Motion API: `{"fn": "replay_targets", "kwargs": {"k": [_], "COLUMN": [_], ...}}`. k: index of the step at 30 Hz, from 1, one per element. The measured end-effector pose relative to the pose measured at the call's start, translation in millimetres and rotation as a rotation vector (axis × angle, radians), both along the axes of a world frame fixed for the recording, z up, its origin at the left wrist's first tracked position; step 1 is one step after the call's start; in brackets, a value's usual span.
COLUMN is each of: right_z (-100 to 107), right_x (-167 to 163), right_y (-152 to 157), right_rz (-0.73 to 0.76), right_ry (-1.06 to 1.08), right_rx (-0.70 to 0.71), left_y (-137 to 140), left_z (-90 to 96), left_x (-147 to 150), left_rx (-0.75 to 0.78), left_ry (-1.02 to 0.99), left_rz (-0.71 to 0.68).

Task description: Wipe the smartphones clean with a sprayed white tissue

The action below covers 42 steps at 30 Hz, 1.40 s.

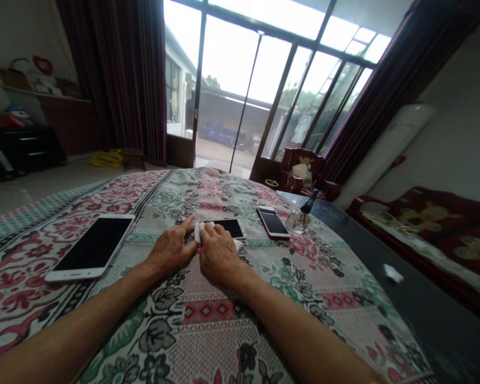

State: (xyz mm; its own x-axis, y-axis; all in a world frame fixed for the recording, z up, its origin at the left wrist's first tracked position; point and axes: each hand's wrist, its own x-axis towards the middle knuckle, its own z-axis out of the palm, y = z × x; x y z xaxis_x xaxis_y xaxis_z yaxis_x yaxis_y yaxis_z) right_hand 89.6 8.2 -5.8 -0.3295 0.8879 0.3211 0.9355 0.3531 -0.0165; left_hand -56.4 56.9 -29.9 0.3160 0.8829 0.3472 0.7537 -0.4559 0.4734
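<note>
A white-framed smartphone (233, 228) with a dark screen lies sideways on the tablecloth in front of me. My left hand (173, 244) is at its left end, thumb and index finger on either side of the edge, apparently gripping it. Pressed down over the phone's left part, my right hand (216, 249) has its fingers closed on a white tissue (197, 232). Another bit of the tissue shows beyond the right hand's far side. That hand and the tissue hide much of the phone.
A larger white phone (93, 248) lies at the left, and another phone (272, 221) at the right. Beside it stands a clear glass dish (298, 222) near a black-handled brush (310, 201). The patterned tablecloth (208, 341) covers the round table. Crumpled white paper (392, 273) lies on a dark surface at the right.
</note>
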Motion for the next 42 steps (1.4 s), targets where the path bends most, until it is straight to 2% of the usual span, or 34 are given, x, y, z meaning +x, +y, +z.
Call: {"fn": "replay_targets", "kwargs": {"k": [2, 5, 13, 16, 19, 26, 30, 32, 38, 42], "right_z": [-1, -1, 8, 7, 5, -3, -3, 0, 13, 11], "right_x": [-1, 7, 55, 60, 47, -4, -5, 5, 48, 53], "right_y": [0, 9, 35, 34, 24, -5, -5, 2, 24, 24], "right_rz": [0.041, 0.013, -0.287, -0.325, -0.283, -0.032, 0.02, -0.026, -0.327, -0.353], "right_ry": [0.023, 0.057, 0.045, 0.009, -0.027, -0.036, -0.002, 0.001, -0.027, -0.046], "right_rx": [0.011, -0.007, -0.051, -0.039, -0.014, 0.012, 0.008, -0.022, -0.102, -0.075], "left_y": [0, 0, 1, 2, 2, 0, 0, 0, 1, 1], "left_z": [0.0, -0.9, -1.7, -1.9, -2.6, -2.1, -1.2, -0.8, -1.4, -1.9], "left_x": [0, 0, 0, 0, 0, 0, 0, -1, -1, -1], "left_rx": [0.011, 0.012, 0.003, -0.003, -0.002, 0.01, 0.002, -0.011, -0.004, 0.001], "left_ry": [-0.006, -0.018, -0.029, -0.03, -0.034, -0.036, -0.033, -0.024, -0.038, -0.051], "left_rz": [-0.006, -0.018, -0.02, -0.026, -0.025, -0.011, -0.014, -0.021, -0.035, -0.037]}}
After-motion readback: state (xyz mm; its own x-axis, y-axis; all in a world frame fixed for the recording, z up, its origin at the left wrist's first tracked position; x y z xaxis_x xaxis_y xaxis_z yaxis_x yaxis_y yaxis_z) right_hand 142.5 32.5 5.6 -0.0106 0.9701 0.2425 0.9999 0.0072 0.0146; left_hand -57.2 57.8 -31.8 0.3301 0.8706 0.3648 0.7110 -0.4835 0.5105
